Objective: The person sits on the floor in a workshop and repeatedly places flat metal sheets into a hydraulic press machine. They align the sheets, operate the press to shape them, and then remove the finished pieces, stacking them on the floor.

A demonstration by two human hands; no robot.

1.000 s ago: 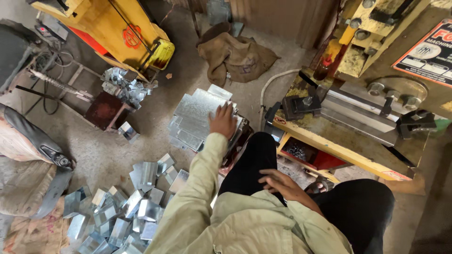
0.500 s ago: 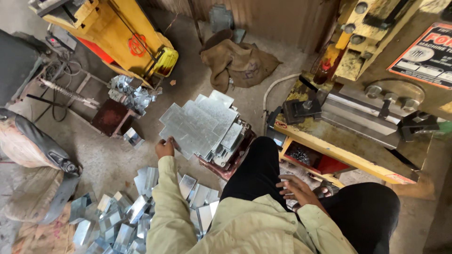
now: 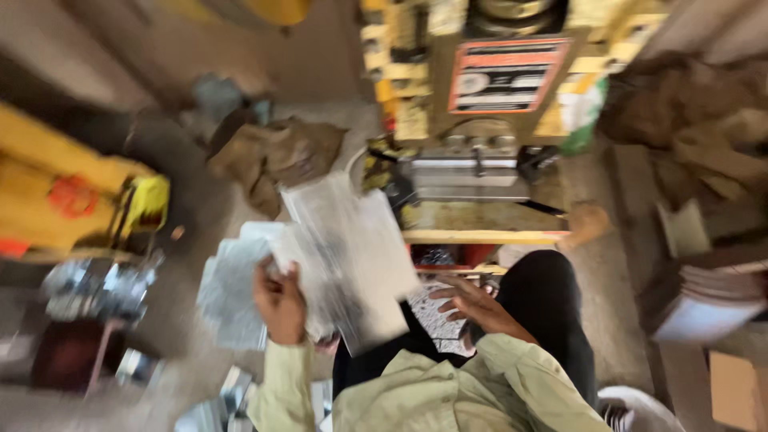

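The whole view was smeared with motion blur, so fine detail was lost. The left hand was raised in front of the person, fingers curled around the near edge of a stack of grey metal sheets; the thumb side faced the camera and the grip looked closed on the stack. That stack tilted up and away from the hand, its far end pointing toward the yellow press machine. Beneath and to the left of it, a lower pile of similar grey sheets lay on the concrete floor.

The right hand hovered low by the person's knee, fingers spread and empty, just above a patch of perforated metal scrap; whether it touched the scrap could not be told. Black trousers and a pale green sleeve framed the bottom.

A crumpled brown sack lay on the floor beyond the sheets. Far left stood a yellow machine, with shiny metal offcuts just below it.
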